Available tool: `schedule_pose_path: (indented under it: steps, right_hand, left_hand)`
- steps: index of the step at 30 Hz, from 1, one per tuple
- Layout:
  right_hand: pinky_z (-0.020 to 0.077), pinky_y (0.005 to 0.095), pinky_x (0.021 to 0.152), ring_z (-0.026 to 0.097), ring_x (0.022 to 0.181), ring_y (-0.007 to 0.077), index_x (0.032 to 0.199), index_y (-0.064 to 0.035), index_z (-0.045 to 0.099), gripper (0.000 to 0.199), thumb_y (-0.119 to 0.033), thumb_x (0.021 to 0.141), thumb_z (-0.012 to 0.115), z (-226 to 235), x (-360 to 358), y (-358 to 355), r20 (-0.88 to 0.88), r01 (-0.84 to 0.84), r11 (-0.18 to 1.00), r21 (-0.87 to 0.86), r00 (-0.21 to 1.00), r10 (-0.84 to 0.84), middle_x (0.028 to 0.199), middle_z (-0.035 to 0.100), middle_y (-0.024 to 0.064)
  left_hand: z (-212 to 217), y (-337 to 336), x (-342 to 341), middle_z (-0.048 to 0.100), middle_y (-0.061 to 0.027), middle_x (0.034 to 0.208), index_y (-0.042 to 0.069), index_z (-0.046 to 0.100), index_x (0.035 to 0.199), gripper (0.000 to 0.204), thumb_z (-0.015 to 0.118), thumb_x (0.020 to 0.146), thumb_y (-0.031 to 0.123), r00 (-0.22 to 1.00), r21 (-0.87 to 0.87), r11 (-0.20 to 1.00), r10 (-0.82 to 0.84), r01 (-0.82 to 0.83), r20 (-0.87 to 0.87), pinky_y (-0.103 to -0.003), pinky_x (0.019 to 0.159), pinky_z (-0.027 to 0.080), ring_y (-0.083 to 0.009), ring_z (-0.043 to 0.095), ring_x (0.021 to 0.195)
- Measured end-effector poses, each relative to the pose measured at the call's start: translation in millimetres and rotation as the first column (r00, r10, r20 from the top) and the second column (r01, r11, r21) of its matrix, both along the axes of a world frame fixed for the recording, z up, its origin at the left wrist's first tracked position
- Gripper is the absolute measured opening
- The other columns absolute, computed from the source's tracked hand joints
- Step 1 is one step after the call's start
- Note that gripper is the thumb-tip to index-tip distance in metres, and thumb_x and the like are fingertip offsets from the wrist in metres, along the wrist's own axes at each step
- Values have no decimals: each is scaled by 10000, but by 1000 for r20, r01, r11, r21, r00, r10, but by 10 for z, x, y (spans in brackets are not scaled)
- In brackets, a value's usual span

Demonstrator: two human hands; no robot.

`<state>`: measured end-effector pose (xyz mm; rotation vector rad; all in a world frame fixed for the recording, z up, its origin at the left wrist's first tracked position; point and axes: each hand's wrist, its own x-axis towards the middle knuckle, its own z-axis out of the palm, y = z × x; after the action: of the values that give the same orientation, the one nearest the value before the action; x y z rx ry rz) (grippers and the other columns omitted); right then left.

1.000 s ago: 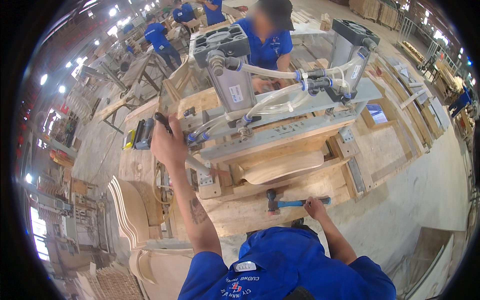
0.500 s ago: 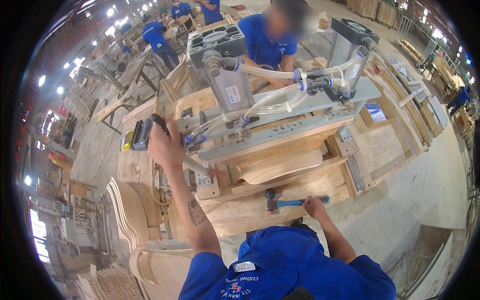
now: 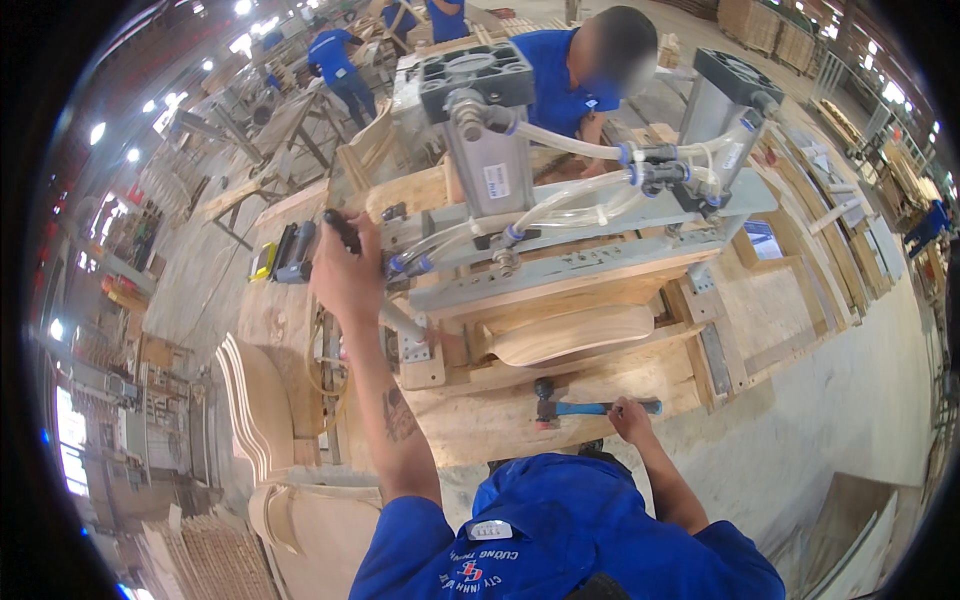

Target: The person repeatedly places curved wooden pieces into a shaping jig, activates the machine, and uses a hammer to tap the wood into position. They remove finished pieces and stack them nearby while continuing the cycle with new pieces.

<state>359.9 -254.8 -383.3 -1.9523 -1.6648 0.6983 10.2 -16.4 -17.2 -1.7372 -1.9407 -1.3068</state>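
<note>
1. Nearer the wearer and left of the grey press (image 3: 540,272), a few curved wooden panels (image 3: 250,410) stand close together on edge, their wavy rims roughly parallel.
2. Just left of the press, a black tool with a yellow end (image 3: 285,255) lies on the worktop (image 3: 480,415).
3. Next, at the left end of the press, is the left hand (image 3: 348,275). Its grip is narrow, wrapped about a black handle (image 3: 341,229) whose top pokes out above the fingers. The forearm reaches up from below.
4. At the left part of the press rises a square metal cylinder (image 3: 498,172); clear hoses (image 3: 565,140) with blue collars run from it across the press.
5. Beyond the press, a co-worker in a blue shirt (image 3: 550,95) leans forward; that person's hands are mostly hidden.
6. Under the front beam of the press sits a pale curved board (image 3: 585,337).
7. In front of the press is a hammer (image 3: 580,408), its dark head pointing left; whether the head touches the worktop, I cannot tell.
8. The right hand (image 3: 631,420), also before the press, has its grip closed on the hammer's blue shaft.
9. At the right part of the press stands a second cylinder (image 3: 715,125).
</note>
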Motion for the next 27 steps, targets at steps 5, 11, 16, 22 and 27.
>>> schedule_pose_path:
  steps: [5, 11, 16, 22, 27]
  right_hand:
    - [487, 452, 727, 625, 816, 364, 850, -47, 600, 188, -223, 811, 656, 39, -36, 1, 33, 31, 993, -112, 999, -28, 795, 638, 181]
    - [487, 468, 752, 624, 850, 381, 865, -52, 601, 203, -244, 818, 648, 19, -31, -8, 41, 28, 992, -127, 999, -23, 812, 639, 198]
    - [483, 473, 779, 619, 873, 393, 871, -53, 599, 209, -248, 815, 653, 42, -42, -5, 68, 34, 987, -154, 997, -24, 838, 647, 199]
    - [485, 463, 788, 618, 876, 394, 869, -51, 612, 208, -243, 805, 661, 122, -41, 15, 37, 14, 980, -199, 999, -7, 845, 654, 192]
    - [492, 454, 773, 619, 865, 395, 877, -45, 625, 202, -230, 803, 656, 132, -50, 0, 0, 38, 979, -199, 999, -39, 826, 650, 198]
  left_hand:
    - [-69, 40, -52, 670, -97, 768, 133, 641, 992, 209, 598, 880, 304, 996, 88, 995, 56, -49, -72, -404, 646, 492, -306, 660, 736]
    - [45, -32, 4, 677, -69, 810, 151, 611, 1053, 213, 613, 878, 271, 996, -10, 998, -53, 54, 72, -371, 680, 486, -272, 655, 756]
    - [50, -44, -75, 686, -73, 875, 157, 607, 1127, 263, 612, 892, 276, 986, -66, 990, -115, 123, 119, -367, 713, 485, -267, 656, 801]
    - [34, -13, -96, 685, -97, 926, 219, 527, 1329, 419, 594, 924, 304, 978, -95, 979, -168, 180, 123, -384, 752, 488, -286, 655, 865]
    - [46, -6, -107, 675, -129, 946, 234, 445, 1418, 503, 576, 938, 307, 970, -55, 971, -230, 234, 79, -410, 759, 488, -323, 644, 871]
